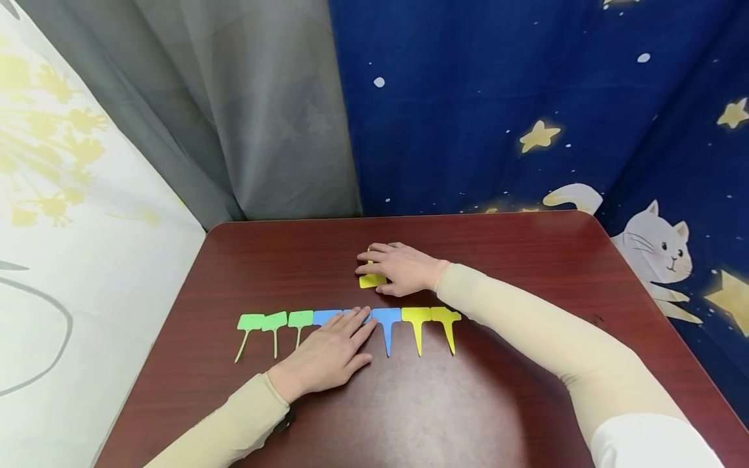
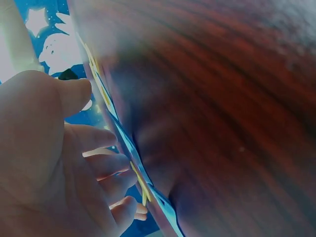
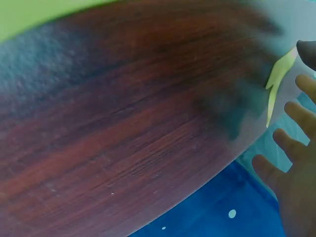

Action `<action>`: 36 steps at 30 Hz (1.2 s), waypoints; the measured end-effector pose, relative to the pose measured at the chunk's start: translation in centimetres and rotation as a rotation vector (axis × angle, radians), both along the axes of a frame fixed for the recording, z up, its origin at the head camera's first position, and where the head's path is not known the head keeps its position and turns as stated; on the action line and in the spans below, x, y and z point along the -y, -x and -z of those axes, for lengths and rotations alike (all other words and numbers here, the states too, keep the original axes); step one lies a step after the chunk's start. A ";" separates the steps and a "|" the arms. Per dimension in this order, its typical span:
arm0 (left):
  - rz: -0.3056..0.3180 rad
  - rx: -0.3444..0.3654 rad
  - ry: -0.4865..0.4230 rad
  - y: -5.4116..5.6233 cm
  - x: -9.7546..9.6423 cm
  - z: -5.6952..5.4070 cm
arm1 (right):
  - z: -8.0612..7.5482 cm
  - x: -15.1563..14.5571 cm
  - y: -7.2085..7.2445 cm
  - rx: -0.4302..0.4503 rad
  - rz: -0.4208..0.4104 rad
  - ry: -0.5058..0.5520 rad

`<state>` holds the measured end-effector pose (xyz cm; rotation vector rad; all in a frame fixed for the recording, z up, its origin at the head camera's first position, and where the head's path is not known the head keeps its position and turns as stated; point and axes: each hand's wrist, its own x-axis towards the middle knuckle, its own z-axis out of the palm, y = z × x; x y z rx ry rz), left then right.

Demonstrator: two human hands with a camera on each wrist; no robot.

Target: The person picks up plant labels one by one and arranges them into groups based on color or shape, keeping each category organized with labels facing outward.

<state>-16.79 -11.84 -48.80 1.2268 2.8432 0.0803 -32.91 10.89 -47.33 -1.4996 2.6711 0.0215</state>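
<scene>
T-shaped plastic plant labels lie in a row across the table, stems toward me. From left to right come green labels (image 1: 251, 321), blue labels (image 1: 387, 316) and yellow labels (image 1: 417, 315). My left hand (image 1: 324, 357) lies palm down with straight fingers over the blue part of the row, partly covering it. Behind the row, my right hand (image 1: 405, 268) is spread over a separate yellow plant label (image 1: 371, 282), whose stem is mostly hidden by the fingers. In the right wrist view, that yellow label (image 3: 280, 69) lies beside my loosely extended fingers (image 3: 291, 143).
The dark red wooden table (image 1: 468, 416) has rounded far corners. A grey curtain (image 1: 281, 117) and a blue star-patterned curtain (image 1: 445, 117) hang right behind its far edge. A white patterned surface (image 1: 105, 273) borders the left side.
</scene>
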 end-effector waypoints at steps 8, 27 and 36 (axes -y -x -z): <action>0.001 -0.012 0.004 0.0 0.1 0.2 | 0.3 0.5 0.7 0.007 0.007 -0.070; -0.001 -0.029 0.022 -0.1 0.3 0.4 | 0.0 -0.8 1.5 -0.048 0.020 -0.006; -0.001 -0.040 0.020 0.0 0.4 0.5 | -0.2 -0.5 1.5 0.012 0.072 -0.004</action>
